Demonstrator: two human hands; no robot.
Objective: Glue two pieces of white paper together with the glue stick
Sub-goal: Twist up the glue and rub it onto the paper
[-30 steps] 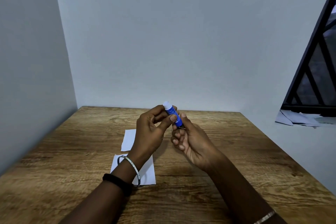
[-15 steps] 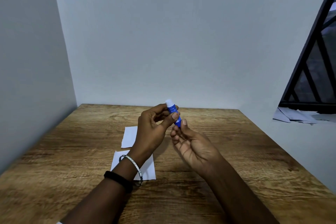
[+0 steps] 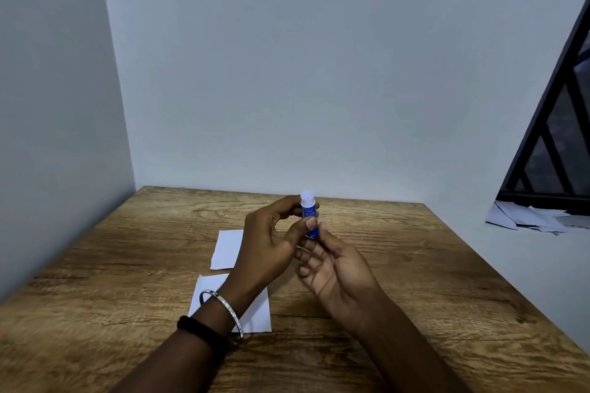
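Note:
A blue glue stick [image 3: 309, 211] with a white cap on top stands nearly upright above the table, pinched between thumb and fingers of my left hand [image 3: 271, 239]. My right hand [image 3: 332, 268] is just below it, palm up, its fingertips touching the stick's bottom end. Two white paper pieces lie flat on the wooden table [image 3: 415, 281]: a smaller far piece [image 3: 227, 249] and a nearer piece [image 3: 258, 313], both partly hidden by my left arm. The two papers lie apart.
Grey walls close in the table on the left and at the back. On the right, beyond the table edge, a ledge holds several loose paper scraps [image 3: 530, 218] under a dark window frame [image 3: 549, 150].
The glue stick has turned from tilted to nearly upright. My right hand has loosened from the stick's lower end and lies more open beneath it.

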